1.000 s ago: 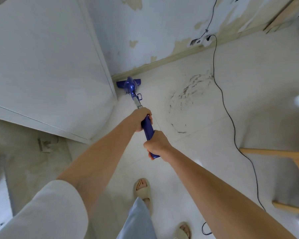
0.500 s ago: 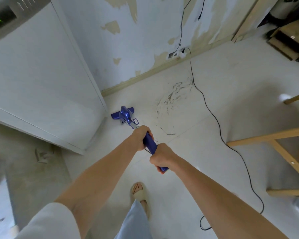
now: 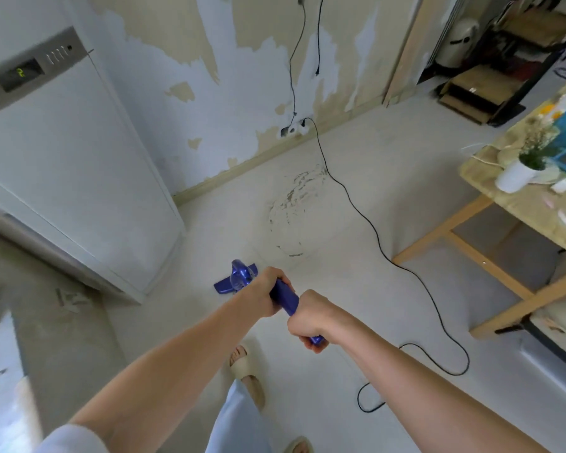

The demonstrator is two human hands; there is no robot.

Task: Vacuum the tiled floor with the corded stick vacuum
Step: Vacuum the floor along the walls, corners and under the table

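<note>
**Both hands on the blue vacuum, mid-floor**

Head view, the only one: the left hand (image 3: pixel 264 294) is wrapped round the upper part of the blue handle (image 3: pixel 284 299), fingers curled tight, and the right hand (image 3: pixel 309 318) grips the same handle just nearer, at its end, fist closed around it. The two hands sit close together, one after the other along the shaft. Beyond the left hand the stick vacuum (image 3: pixel 237 278) shows its blue floor head, down on the pale tiled floor (image 3: pixel 356 223), near the middle of the scene and just right of the white appliance (image 3: pixel 72 178) that stands at the left. The black cord (image 3: pixel 366 217) runs from the wall socket (image 3: pixel 293 129) at the far wall, snakes across the tiles on the right and loops near the right forearm. A scuffed, dirty patch (image 3: pixel 294 204) marks the floor beyond the vacuum. A wooden table (image 3: pixel 517 197) stands at the right with a small white plant pot (image 3: pixel 515 174) on it. A sandalled foot (image 3: pixel 244 367) shows at the near edge.
</note>
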